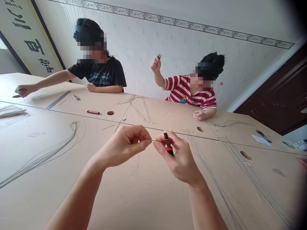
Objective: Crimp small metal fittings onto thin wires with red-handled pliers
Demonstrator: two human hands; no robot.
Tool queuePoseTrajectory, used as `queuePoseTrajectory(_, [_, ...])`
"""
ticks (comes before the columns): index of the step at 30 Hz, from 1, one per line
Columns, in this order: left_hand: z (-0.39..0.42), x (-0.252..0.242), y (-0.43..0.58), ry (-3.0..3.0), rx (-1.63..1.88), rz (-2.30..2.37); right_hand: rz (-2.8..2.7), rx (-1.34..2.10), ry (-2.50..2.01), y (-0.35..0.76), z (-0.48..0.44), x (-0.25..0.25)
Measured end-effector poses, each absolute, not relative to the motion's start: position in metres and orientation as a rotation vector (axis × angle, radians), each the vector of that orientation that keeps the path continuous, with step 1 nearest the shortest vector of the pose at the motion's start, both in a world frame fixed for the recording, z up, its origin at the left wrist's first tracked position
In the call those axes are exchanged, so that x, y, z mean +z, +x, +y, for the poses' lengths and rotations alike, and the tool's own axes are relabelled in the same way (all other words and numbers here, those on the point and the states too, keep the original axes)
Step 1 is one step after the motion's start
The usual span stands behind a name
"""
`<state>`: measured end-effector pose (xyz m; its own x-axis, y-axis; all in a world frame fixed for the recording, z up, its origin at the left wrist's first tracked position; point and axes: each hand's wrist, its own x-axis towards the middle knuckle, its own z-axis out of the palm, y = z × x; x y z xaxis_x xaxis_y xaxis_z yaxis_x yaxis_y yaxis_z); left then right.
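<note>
Wire bundle [74,129] lay at left, apparently done. Left hand [131,140] pinched 1 wire [153,140] above table [144,198]; right hand [177,156] pinched it too, pliers [169,150] tucked in grip. That wire seemed unfinished, not yet laid down.

The wire [153,141] vanishes into pinching hands [124,143], too fine to read! Left of it, a strand bundle [51,156] runs out of picture.
</note>
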<state>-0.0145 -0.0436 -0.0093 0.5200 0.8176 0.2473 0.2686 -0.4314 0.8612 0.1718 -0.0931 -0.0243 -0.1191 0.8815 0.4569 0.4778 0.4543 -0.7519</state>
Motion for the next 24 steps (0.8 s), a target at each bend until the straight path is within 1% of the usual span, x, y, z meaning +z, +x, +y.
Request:
queuePoseTrajectory(10, [-0.0468, -0.0049, -0.014, 1.896, 0.839, 0.814, -1.743, 0.516, -1.185, 0.172, -0.0919, -0.0248])
queuePoseTrajectory(19, [-0.0458, -0.0089, -0.0138, 1.939, 0.92, 0.836, -1.761, 0.51, -1.17, 0.1709, -0.0916, -0.0251])
queuePoseTrajectory(24, [-0.0476, -0.0064, -0.0119, 1.949, 0.881, 0.872, -1.795, 0.427, -1.171, 0.1714, -0.0934, -0.0246])
